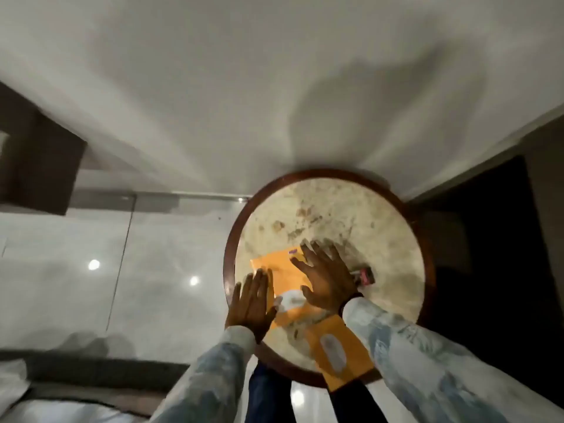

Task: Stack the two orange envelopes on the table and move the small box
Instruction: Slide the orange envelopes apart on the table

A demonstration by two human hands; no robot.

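One orange envelope (pixel 282 277) lies flat on the round table (pixel 351 215), left of centre. My right hand (pixel 325 277) rests flat on its right half, fingers spread. My left hand (pixel 253 300) lies flat at its left edge, fingers straight and together. A second orange envelope (pixel 338 351) with an oval window lies nearer me, overhanging the table's front rim, apart from both hands. The small dark red box (pixel 363 276) sits just right of my right wrist, partly hidden by it.
The table has a dark wooden rim (pixel 232 239) and a pale stained top. It stands against a white wall. Glossy tiled floor (pixel 91 270) lies to the left. A dark area (pixel 488 270) is to the right. My legs are below the table's edge.
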